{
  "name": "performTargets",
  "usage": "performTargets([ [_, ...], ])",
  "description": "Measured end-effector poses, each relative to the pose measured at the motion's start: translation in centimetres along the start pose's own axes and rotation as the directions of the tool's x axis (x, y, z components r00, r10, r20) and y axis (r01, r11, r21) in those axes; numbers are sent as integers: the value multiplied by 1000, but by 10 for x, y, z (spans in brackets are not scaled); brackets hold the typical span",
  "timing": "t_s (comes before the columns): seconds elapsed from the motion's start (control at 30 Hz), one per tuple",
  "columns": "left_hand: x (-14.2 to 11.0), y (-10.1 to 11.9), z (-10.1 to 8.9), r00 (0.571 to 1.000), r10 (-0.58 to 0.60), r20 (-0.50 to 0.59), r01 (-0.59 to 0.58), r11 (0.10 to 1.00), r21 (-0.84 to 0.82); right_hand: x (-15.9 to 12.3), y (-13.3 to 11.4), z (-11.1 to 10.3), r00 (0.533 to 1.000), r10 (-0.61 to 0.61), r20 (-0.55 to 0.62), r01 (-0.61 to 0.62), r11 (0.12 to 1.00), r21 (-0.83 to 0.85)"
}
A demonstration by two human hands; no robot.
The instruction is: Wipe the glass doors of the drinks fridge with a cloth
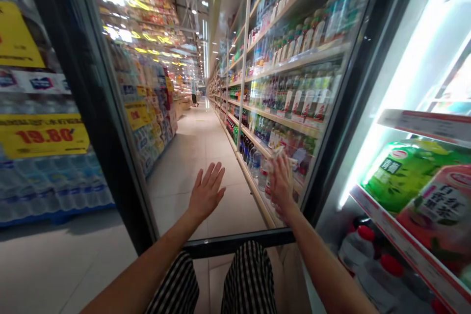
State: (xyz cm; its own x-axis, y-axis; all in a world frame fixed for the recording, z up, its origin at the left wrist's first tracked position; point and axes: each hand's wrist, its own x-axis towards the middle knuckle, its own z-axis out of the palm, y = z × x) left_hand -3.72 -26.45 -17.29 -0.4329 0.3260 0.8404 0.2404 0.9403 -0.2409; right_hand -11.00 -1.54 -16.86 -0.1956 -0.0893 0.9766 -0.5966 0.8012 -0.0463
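The bare right hand [283, 181] holds a crumpled white cloth [277, 151], its fingers close together and slightly bent over it, apparently pressing it to the black-framed clear glass door [239, 242]. For even contact, flatten the cloth under the whole palm. The bare left hand [208, 185] is spread flat and empty; its contact with the door cannot be confirmed. The cloth sits near the door's right edge, above its lower edge.

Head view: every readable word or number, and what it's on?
"19.80": yellow price sign.
"青葡", rest unclear: green pouch.
"百香果" and "红茶": pink pouch.
Too small or blurred to read: the price sign's smaller print, shelf-edge strip, bottle labels, yellow lit signs.
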Motion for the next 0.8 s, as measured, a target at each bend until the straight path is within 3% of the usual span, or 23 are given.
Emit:
performTargets([
  [0.03, 0, 0, 0, 1000, -3, 5, 3, 1000, -2, 4, 7, -1, 983, 140, -118, -143, 989, -22],
  [0.07, 0, 1, 0, 1000, -8, 8, 8, 1000, -3, 9, 11, -1, 934, 271, -232, -283, 959, -19],
  [0.13, 0, 2, 0, 1000, -15, 9, 15, 1000, -5, 15, 9, 1, 849, 397, -348, -418, 908, 16],
  [0.17, 0, 2, 1, 1000, -18, 7, 18, 1000, -5, 15, 4, 3, 867, 375, -328, -390, 920, 22],
  [0.2, 0, 2, 0, 1000, -18, 8, 18, 1000, -4, 14, -3, 5, 920, 292, -260, -296, 955, 23],
  [0.23, 0, 1, 0, 1000, -19, 9, 19, 1000, -3, 13, -8, 5, 975, 163, -153, -160, 987, 28],
  [0.27, 0, 1, 0, 1000, -16, 9, 16, 1000, -2, 12, -12, 4, 999, 20, -32, -18, 999, 46],
  [0.33, 0, -1, -2, 1000, -13, 17, 13, 1000, -2, 16, -6, -3, 984, -139, 109, 131, 988, 75],
  [0.37, -1, -1, -3, 1000, -8, 24, 8, 1000, -2, 22, 2, -8, 991, -102, 86, 97, 994, 56],
  [0.4, -1, -1, -4, 999, -6, 31, 6, 1000, -5, 29, 11, -13, 1000, 11, -1, -11, 1000, 21],
  [0.43, -1, 0, -5, 999, -6, 36, 6, 1000, -9, 36, 20, -17, 978, 162, -129, -164, 986, -4],
  [0.5, -1, 2, -6, 999, -7, 36, 7, 1000, -22, 47, 28, -19, 859, 387, -337, -407, 913, 10],
  [0.53, -1, 2, -6, 1000, -4, 31, 5, 1000, -30, 48, 24, -17, 834, 416, -363, -439, 898, 21],
  [0.57, -1, 2, -6, 1000, 1, 19, 0, 999, -37, 45, 17, -13, 857, 387, -339, -404, 914, 21],
  [0.6, -1, 1, -7, 1000, 4, 4, -4, 999, -40, 39, 6, -8, 915, 302, -268, -310, 951, 14],
  [0.63, -1, -1, -8, 1000, 2, -13, -2, 999, -36, 32, -5, -4, 971, 168, -168, -168, 986, 12],
  [0.67, -1, -4, -9, 999, -11, -34, 11, 1000, -25, 24, -15, 0, 999, 0, -51, 1, 1000, 25],
  [0.73, -1, -15, -12, 995, -66, -72, 67, 998, 13, 16, -27, 4, 968, -231, 98, 225, 972, 67],
  [0.77, -1, -21, -14, 992, -90, -85, 93, 995, 32, 17, -28, 4, 966, -239, 96, 233, 970, 67],
  [0.8, -2, -26, -15, 990, -103, -95, 108, 993, 48, 21, -27, 3, 984, -172, 43, 170, 984, 50],
])
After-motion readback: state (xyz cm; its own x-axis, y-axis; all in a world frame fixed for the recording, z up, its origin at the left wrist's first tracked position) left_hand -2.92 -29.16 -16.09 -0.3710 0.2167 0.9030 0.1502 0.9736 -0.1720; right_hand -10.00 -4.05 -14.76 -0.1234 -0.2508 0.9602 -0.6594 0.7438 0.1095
